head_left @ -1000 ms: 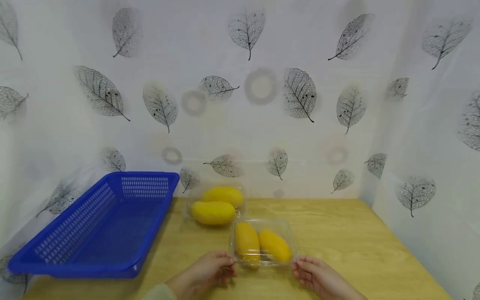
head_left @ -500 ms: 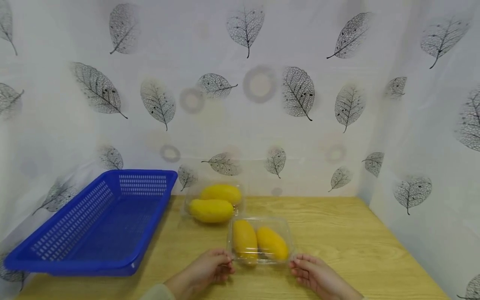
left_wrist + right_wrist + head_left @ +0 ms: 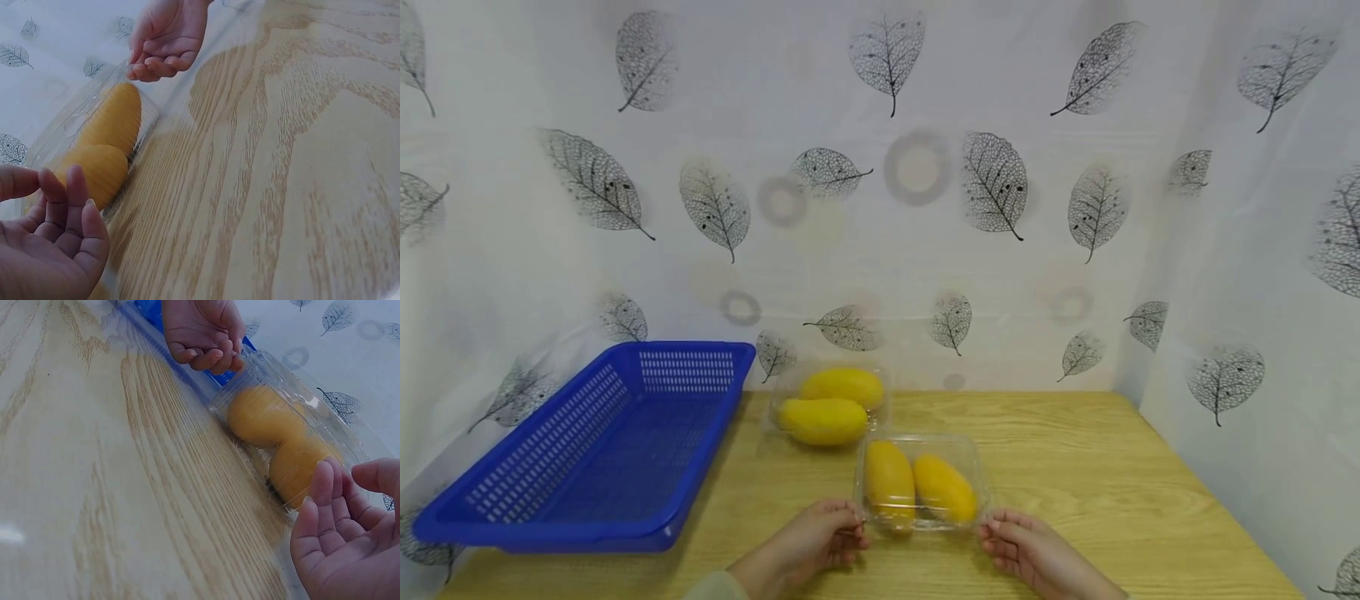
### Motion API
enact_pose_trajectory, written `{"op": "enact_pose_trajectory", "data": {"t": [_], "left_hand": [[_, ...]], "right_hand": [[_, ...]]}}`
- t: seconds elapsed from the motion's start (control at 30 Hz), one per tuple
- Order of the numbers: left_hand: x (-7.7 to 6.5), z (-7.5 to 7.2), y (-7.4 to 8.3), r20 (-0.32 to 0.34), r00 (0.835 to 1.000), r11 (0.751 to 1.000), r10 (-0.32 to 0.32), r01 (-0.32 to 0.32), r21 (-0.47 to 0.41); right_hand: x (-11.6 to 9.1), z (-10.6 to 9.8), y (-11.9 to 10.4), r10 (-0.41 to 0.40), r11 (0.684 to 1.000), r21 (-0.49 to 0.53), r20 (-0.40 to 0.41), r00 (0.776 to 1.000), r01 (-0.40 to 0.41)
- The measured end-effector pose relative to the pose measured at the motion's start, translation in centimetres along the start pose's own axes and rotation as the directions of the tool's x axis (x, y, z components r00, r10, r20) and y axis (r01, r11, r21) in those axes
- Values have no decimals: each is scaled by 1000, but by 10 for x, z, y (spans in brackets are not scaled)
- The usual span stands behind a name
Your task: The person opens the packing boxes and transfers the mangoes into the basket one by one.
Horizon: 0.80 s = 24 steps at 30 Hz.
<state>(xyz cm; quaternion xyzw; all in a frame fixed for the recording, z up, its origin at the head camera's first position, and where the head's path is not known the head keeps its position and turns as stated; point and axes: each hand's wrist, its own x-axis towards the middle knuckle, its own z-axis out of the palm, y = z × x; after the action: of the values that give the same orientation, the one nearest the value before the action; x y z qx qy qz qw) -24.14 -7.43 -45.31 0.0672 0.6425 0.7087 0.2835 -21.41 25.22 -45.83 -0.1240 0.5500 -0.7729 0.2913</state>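
A clear plastic clamshell box [image 3: 964, 452] with two mangoes [image 3: 890, 479] inside sits on the wooden table in front of me. My left hand [image 3: 822, 536] pinches its near left corner between thumb and index finger, the other fingers loosely curled below. At the near right corner my right hand [image 3: 1032, 547] pinches the box's edge in the same way. The left wrist view shows the mangoes [image 3: 103, 172] lying side by side behind the clear wall, between both hands. In the right wrist view the box [image 3: 300, 387] looks covered by its lid.
A second clear box with two yellow mangoes [image 3: 823, 422] stands just behind, near the leaf-patterned curtain [image 3: 917, 267]. To the left is a large blue plastic basket [image 3: 617, 467], with bare wooden tabletop [image 3: 1090, 467] to the right.
Both hands stay at the near corners of the box, which keeps its place on the table. Only the head view has shifted slightly.
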Motion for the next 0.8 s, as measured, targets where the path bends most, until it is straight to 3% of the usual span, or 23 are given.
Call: {"op": "enact_pose_trajectory", "data": {"t": [0.8], "left_hand": [[-3, -4, -1, 50, 999, 1000, -3, 4, -11]], "right_hand": [[2, 3, 1, 14, 1000, -2, -13, 1000, -14]]}}
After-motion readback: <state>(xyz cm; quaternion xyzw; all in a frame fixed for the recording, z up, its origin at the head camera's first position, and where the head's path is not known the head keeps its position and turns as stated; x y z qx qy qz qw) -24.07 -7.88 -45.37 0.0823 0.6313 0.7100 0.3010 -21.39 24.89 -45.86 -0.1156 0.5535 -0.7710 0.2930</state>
